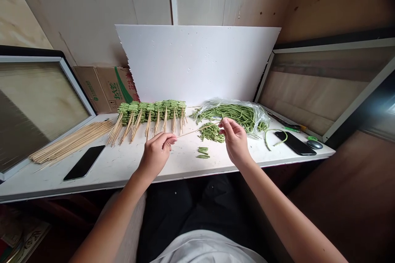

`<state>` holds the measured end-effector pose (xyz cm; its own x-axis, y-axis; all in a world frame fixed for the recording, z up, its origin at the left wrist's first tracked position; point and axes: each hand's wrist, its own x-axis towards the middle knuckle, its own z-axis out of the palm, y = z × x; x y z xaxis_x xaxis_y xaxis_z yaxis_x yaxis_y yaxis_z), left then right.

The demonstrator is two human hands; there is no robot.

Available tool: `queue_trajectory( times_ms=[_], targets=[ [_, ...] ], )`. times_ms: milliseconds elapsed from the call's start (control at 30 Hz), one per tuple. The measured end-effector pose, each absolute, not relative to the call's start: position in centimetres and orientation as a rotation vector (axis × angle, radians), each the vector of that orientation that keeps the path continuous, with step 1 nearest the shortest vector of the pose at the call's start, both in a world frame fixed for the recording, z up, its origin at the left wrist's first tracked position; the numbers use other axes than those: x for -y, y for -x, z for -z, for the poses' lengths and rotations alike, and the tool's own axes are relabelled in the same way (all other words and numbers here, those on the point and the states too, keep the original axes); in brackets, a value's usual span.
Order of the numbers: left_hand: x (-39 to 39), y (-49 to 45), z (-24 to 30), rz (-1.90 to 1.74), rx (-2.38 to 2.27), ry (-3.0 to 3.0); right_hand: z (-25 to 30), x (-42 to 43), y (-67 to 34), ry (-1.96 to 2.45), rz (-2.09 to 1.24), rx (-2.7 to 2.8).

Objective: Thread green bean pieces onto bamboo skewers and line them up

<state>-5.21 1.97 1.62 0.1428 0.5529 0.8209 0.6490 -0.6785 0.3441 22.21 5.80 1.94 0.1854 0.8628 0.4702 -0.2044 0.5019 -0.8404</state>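
My left hand [158, 148] pinches a thin wooden skewer [189, 133], which slants up to the right. At the skewer's far end, my right hand [233, 136] is closed in a pinch on a short piece of green bean [222, 118]. Whether the tip has pierced the bean is too small to tell. Between and behind the hands is a pile of cut green bean pieces [211, 132]. A few more cut pieces [203, 153] lie in a small row on the white table nearer to me.
Stacked bean skewers [151, 109] stand at the back left. Loose skewers [70, 139] and a phone [84, 162] lie left. A plastic bag of long beans [234, 113] sits behind my right hand. Another phone [295, 143] and a mouse-like object [314, 144] are right; a white board [197, 63] stands behind.
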Motion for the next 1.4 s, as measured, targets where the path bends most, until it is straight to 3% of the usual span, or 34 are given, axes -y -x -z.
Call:
queue_trajectory(
  times_ms=[767, 1400],
  targets=[
    [-2.6, 4.2, -0.3, 1.672, 1.559, 2.503, -2.3, -4.6, -20.9, 0.687, -0.743, 1.203],
    [-2.0, 2.9, 0.6, 1.677, 1.46, 2.478, -1.1, -3.5, -18.8, 0.763, -0.763, 1.252]
  ],
)
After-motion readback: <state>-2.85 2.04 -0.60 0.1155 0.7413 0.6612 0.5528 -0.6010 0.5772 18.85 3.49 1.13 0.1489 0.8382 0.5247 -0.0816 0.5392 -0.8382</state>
